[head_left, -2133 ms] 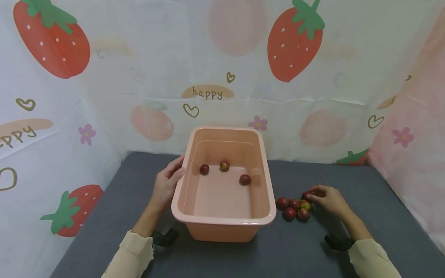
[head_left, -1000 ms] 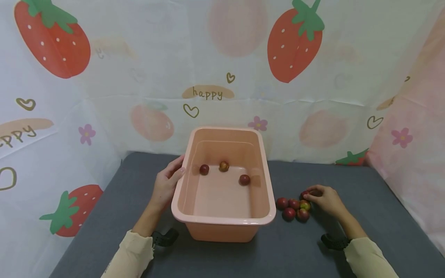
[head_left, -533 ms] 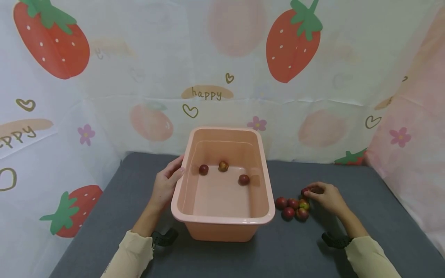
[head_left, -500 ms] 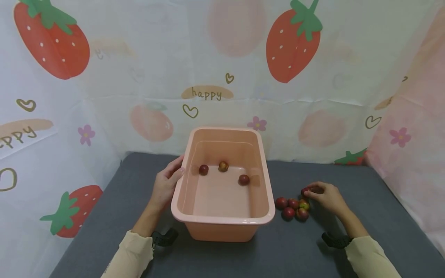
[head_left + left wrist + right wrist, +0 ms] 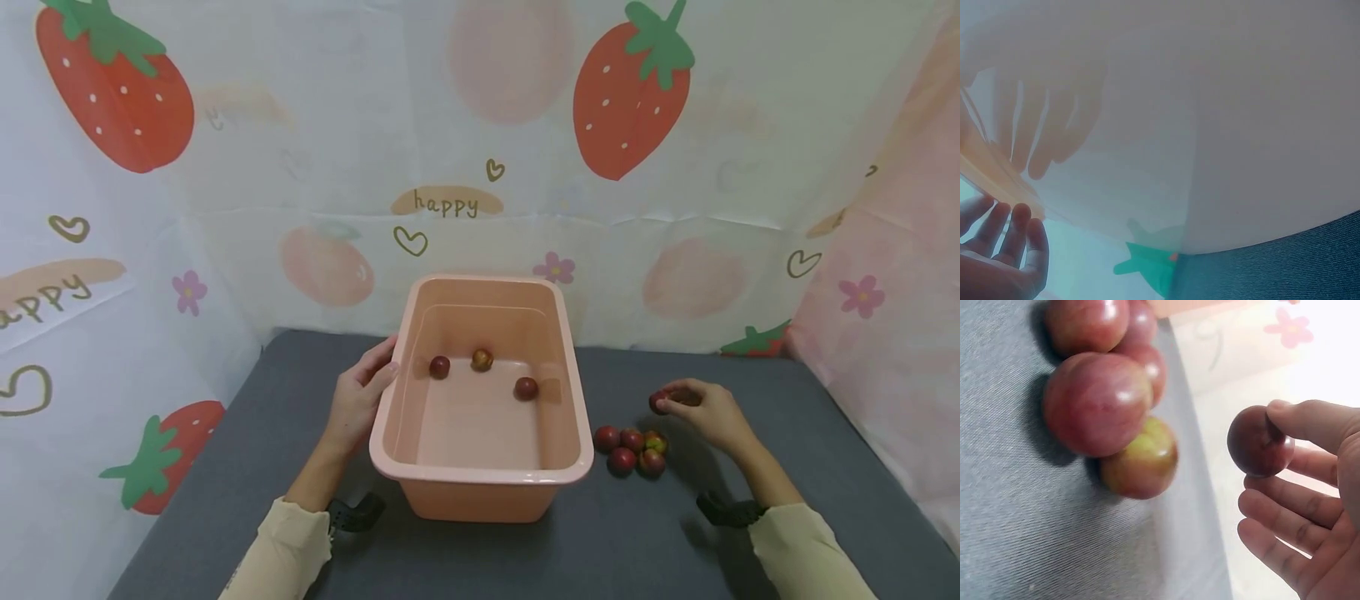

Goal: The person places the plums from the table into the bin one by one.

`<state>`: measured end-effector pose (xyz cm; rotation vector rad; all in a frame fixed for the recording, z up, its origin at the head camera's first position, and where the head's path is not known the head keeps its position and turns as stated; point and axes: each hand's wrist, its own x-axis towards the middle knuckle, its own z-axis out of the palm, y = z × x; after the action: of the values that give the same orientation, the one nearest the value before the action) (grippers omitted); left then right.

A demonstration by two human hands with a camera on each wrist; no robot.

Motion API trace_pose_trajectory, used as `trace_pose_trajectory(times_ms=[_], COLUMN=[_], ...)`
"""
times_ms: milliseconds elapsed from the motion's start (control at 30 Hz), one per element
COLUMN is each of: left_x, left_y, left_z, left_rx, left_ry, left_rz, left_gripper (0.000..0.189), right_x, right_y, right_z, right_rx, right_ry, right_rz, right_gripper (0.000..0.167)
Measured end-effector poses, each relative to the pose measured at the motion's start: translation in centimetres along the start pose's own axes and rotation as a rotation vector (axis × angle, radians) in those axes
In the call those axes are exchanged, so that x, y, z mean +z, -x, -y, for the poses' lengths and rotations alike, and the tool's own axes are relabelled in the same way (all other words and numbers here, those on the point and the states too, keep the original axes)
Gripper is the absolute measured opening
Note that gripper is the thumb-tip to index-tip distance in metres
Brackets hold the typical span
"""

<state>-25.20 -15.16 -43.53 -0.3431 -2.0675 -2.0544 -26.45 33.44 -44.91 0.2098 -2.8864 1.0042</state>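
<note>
My right hand (image 5: 708, 412) pinches a dark red plum (image 5: 1259, 441) between thumb and fingers, raised off the cloth just beyond a cluster of plums. In the right wrist view the lower fingers (image 5: 1282, 547) are spread below it. Several plums (image 5: 622, 461), mostly red and one yellow-green (image 5: 1141, 459), sit bunched to the right of a peach-coloured plastic tub (image 5: 480, 477). My left hand (image 5: 360, 400) grips the tub's left rim; its fingertips (image 5: 1020, 215) show under the rim in the left wrist view. Three plums (image 5: 527, 388) lie on the tub's floor.
Dark grey cloth (image 5: 300, 375) covers the table. A white curtain (image 5: 525, 225) printed with strawberries stands right behind the tub, with further printed cloth on the left and right sides.
My right hand has picked a plum from the far side of the cluster and lifted it up, slightly away. The left hand and tub have stayed in place.
</note>
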Motion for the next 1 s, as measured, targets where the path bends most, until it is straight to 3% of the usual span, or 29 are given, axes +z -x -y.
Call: trace_pose_trajectory(times_ms=[567, 1000], left_x=[0.0, 0.1], left_y=[0.0, 0.0], left_z=[0.0, 0.0], left_rx=[0.009, 0.009], left_ry=[-0.023, -0.023], left_rz=[0.0, -0.004], left_gripper=[0.047, 0.047], right_x=[-3.2, -5.8], right_y=[-0.5, -2.3], right_z=[4.0, 7.3], right_rx=[-0.07, -0.119], right_ry=[0.032, 0.042], right_rz=[-0.058, -0.066], right_gripper=[0.044, 0.046])
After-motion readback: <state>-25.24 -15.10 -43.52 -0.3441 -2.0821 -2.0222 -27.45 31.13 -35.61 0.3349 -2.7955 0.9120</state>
